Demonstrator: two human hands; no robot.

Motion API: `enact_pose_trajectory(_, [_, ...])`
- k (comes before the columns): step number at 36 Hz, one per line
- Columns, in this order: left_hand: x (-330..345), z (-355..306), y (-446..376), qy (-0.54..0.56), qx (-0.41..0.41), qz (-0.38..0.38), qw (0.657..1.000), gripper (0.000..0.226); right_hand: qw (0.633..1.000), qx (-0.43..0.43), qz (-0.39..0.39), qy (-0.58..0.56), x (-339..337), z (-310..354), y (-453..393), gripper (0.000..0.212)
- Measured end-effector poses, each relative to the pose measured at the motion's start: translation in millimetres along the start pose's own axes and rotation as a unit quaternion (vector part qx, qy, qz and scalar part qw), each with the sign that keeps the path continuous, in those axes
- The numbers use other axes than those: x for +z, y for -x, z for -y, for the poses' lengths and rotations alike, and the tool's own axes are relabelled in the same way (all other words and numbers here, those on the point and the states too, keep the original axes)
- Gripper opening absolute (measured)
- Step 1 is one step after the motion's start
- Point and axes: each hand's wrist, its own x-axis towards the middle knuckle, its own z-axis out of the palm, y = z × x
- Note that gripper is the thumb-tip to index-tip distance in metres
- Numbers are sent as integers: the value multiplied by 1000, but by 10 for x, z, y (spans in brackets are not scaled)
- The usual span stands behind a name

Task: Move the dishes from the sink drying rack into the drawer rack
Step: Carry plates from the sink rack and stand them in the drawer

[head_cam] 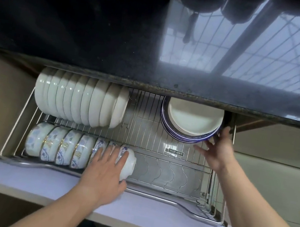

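A person reaches with both hands into an open drawer rack point(160, 140) stocked with bowls and plates beneath a dark stone countertop point(97, 46).

The left hand point(104, 173) lies across the last of a row of patterned bowls point(61, 146) set on edge along the front of the wire rack, fingers spread over the end bowl point(128, 165) and thumb curled under its rim, grasping it. The right hand point(218, 147) is at the back right corner, fingers loosely extended and touching the edge of a stack of blue-rimmed plates point(190, 123) that lies flat on the wire; it is not clenched. A row of plain white bowls point(80, 98) stands on edge at the back left. The drawer's pale front panel point(36, 179) runs beneath both forearms.
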Motion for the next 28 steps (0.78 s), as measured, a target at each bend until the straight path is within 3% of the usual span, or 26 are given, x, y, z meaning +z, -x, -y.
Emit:
enact_pose_trajectory(4, [33,23,-9,39,-42,-18,998,87,999,19,32,14,218,159,-106,60])
enact_pose_trajectory(11, [-27,-53,-10,36,-31,-11,999,81,1000,20,9,-9,284,-28,-2,69])
enact_pose_trajectory(28, [-38,-14,21,88,-54,-29,994,78,998,29,59,4,1069,-551,236,57])
